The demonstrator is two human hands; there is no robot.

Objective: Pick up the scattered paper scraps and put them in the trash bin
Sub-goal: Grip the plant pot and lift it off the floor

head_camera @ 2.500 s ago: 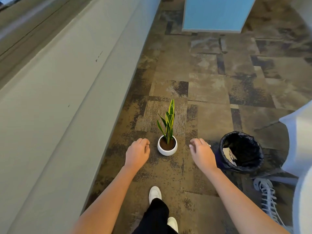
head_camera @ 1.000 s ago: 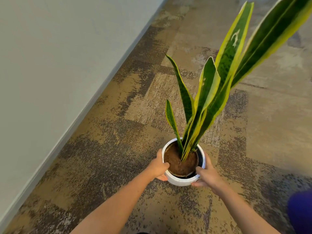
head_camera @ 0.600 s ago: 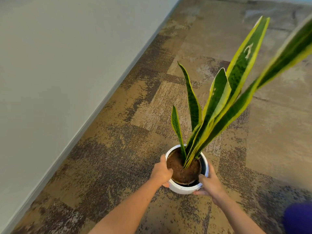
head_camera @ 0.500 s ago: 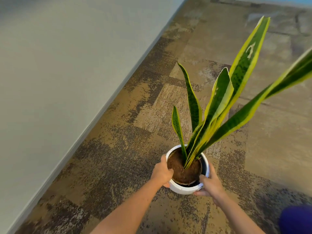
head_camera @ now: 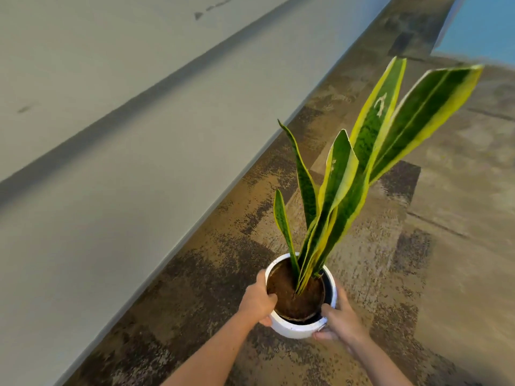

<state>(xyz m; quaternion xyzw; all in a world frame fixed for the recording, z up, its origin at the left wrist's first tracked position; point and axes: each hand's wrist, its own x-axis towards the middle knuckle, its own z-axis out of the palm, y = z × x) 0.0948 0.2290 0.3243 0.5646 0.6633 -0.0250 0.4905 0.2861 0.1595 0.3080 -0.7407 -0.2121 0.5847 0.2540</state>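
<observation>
Both my hands grip a white round plant pot (head_camera: pixel 295 330) holding brown soil and a snake plant (head_camera: pixel 345 185) with tall green, yellow-edged leaves. My left hand (head_camera: pixel 257 302) clasps the pot's left side, thumb over the rim. On the pot's right side my right hand (head_camera: pixel 338 320) holds the rim and wall. The pot appears lifted off the carpet. No paper scraps and no trash bin show in this view.
A grey wall (head_camera: pixel 125 135) with a baseboard runs diagonally along the left. Patterned brown and grey carpet tiles (head_camera: pixel 446 246) cover the floor to the right. A light blue panel (head_camera: pixel 485 26) stands at the top right corner.
My hands went from hovering beside the pot to gripping it on both sides. The view has since tilted and pulled back; the purple object at the lower right has left the frame.
</observation>
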